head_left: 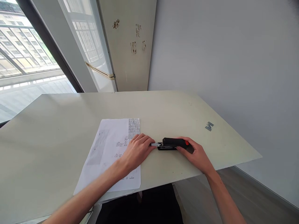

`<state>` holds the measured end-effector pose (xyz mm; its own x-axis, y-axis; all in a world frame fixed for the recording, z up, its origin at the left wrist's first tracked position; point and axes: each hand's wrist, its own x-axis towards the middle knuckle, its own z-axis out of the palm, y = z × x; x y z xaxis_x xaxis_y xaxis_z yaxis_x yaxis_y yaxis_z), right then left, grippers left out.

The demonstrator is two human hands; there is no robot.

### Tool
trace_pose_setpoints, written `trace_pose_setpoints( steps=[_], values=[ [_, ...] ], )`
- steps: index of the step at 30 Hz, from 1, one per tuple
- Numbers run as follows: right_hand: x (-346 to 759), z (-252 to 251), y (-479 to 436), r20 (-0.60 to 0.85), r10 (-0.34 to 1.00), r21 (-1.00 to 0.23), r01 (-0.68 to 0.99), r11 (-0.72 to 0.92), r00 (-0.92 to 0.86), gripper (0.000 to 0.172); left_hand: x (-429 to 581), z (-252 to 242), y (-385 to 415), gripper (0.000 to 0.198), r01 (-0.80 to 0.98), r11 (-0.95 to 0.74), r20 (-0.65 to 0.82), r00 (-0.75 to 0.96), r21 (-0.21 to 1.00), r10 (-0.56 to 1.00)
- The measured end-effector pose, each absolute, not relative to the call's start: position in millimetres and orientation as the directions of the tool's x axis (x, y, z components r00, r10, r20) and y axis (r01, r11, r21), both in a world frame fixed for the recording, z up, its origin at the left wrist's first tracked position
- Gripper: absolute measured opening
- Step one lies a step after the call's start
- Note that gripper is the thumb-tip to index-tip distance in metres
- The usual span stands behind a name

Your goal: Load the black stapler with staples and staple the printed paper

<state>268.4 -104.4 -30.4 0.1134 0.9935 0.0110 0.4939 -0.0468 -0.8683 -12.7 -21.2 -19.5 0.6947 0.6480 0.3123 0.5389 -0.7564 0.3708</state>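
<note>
Head view shows one black stapler (174, 144) just right of the printed sheet, near the counter's front edge; whether it rests on the surface or is lifted slightly, I cannot tell. It has one red tab (187, 142) at its right end and one silver metal strip (155, 144) sticking out at its left. Two hands are on it: the right hand (195, 153) grasps the rear, thumb in front and fingers behind, while the left hand (139, 148) has its bunched fingers at the strip's tip, pinching or merely touching, I cannot tell which. One printed sheet (119, 133) lies under the left forearm; any pages beneath are hidden. One grey zigzag mark (209, 126) sits farther right on the pale counter (168, 109). Beyond stands one refrigerator (130, 68) with four brown patches on its side.
</note>
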Motion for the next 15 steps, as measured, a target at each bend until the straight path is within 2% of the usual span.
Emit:
trace_pose_setpoints(
  steps=[4, 15],
  values=[
    [269.5, -31.3, -104.4, -0.004, 0.994, -0.874, 0.483, -0.057, 0.112, 0.043, -33.9, -7.5, -5.9, 0.031, 0.456, -0.766, 0.277, 0.745, 0.453, 0.607],
    [274.7, -34.7, -104.6, -0.004, 0.996, -0.844, 0.534, -0.051, 0.09, 0.04, -34.7, 7.5, 26.3, 0.019, 0.192, -0.808, 0.222, 0.903, 0.558, 0.367]
  ],
)
